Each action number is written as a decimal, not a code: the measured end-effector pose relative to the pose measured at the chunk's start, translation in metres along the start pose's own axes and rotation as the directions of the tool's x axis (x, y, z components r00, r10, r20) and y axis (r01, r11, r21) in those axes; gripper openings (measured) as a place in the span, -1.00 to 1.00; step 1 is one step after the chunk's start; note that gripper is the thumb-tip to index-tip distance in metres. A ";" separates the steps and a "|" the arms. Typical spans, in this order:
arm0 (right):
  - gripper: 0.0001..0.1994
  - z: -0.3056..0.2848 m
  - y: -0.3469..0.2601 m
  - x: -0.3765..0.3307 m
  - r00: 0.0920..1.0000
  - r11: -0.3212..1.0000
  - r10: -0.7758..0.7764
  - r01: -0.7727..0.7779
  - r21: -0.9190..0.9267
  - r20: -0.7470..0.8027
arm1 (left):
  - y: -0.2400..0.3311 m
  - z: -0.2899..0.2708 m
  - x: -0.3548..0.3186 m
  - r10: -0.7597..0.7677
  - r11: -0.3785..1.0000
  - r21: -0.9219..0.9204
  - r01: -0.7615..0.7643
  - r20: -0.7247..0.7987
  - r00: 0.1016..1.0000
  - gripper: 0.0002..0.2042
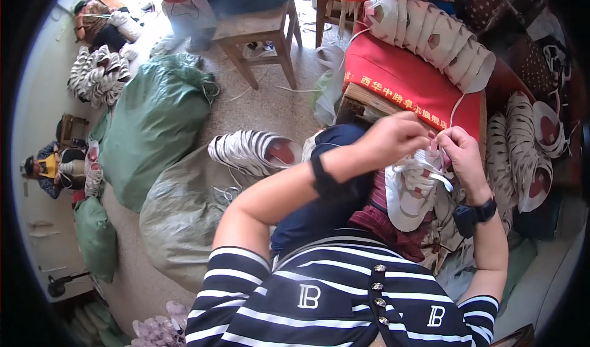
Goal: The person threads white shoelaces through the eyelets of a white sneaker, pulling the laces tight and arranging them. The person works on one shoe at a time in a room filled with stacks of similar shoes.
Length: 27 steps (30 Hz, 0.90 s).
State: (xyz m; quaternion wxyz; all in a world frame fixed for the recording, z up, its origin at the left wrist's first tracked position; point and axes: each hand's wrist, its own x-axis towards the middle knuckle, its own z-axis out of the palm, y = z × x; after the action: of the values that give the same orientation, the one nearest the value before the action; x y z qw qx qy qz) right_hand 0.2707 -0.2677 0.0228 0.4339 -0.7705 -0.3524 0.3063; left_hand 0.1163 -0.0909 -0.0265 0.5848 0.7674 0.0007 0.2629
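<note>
A white and beige shoe upper (410, 193) with dusty-pink patches lies in my lap, toe toward me. A white shoelace (433, 178) crosses its front, with a loose end hanging to the right. My left hand (396, 141) is pinched just above the upper's far end; what its fingertips hold is too small to make out. At that same end, the fingers of my right hand (464, 156) are closed on the edge of the upper, close to my left fingertips. Black bands sit on both wrists.
A nested stack of pale uppers (433, 40) rests on a red cloth (393, 70) over a wooden stand. More stacks lie beside my left arm (255, 153) and at right (522, 144). Green sacks (163, 120), a wooden stool (255, 31) and a seated co-worker (55, 166) are leftward.
</note>
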 end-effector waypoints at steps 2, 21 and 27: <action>-0.90 0.001 0.014 -0.007 0.992 0.990 -0.100 0.091 -0.112 -0.078 | -0.009 -0.038 -0.028 -0.061 0.996 0.063 0.068 -0.105 0.993 -0.83; -0.87 0.024 0.060 -0.036 0.914 0.925 -0.327 0.258 -0.278 -0.241 | -0.142 -0.131 -0.306 -0.863 0.383 -0.201 0.902 -0.427 0.271 -0.63; -0.87 0.028 0.056 -0.033 0.903 0.915 -0.358 0.290 -0.279 -0.239 | -0.212 -0.124 -0.249 -0.535 0.626 0.373 0.685 -0.434 0.725 -0.32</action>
State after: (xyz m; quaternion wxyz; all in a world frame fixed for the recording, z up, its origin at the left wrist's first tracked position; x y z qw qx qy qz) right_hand 0.2456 -0.3025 -0.0337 0.4300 -0.7828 -0.4442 0.0708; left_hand -0.0837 0.0101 -0.2955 0.4081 0.8001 0.4159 0.1428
